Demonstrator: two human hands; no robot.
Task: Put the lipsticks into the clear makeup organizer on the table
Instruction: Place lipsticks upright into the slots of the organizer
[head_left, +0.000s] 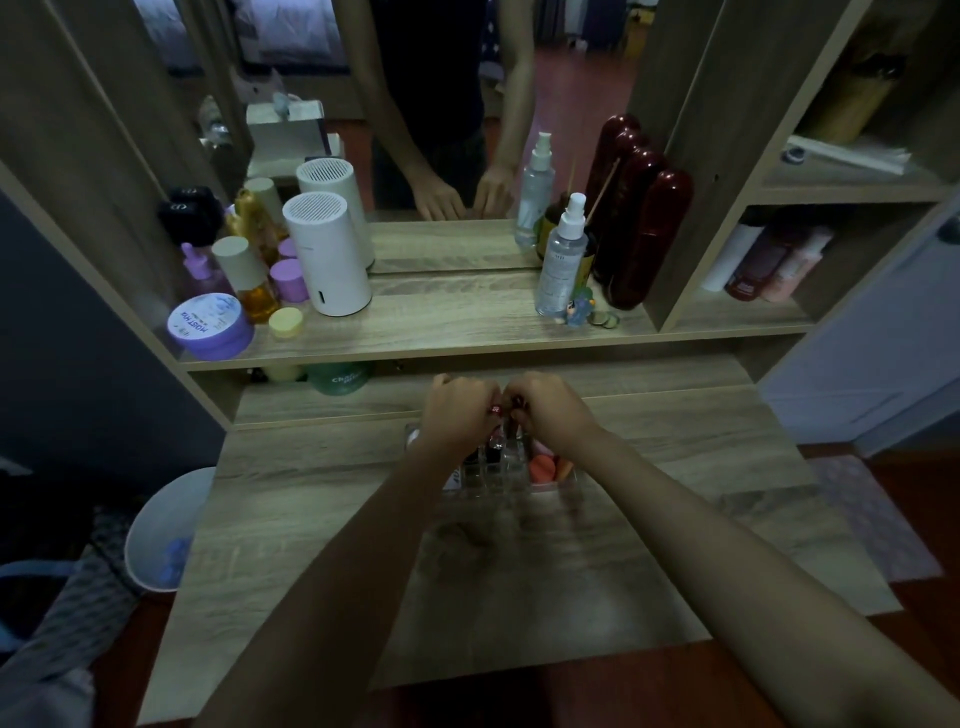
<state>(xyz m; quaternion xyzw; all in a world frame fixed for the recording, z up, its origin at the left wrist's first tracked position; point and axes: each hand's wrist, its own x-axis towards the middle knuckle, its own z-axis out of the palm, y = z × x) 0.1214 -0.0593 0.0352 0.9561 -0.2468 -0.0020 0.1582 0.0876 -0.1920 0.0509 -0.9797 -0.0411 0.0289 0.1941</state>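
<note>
Clear makeup organizer (511, 480): mid tabletop (291, 519), lipsticks (493, 451) upright in slots | left hand (460, 410): fingers pinching a red-capped lipstick above it | right hand (550, 410): fingers curled, contents unclear

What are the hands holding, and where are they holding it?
Each of the hands, left and right, pinches a small lipstick near its top, above the clear organizer.

Dim, murky view from my head camera; my hands cast soft shadows on the table (649, 467), and straight edges bow outward.
</note>
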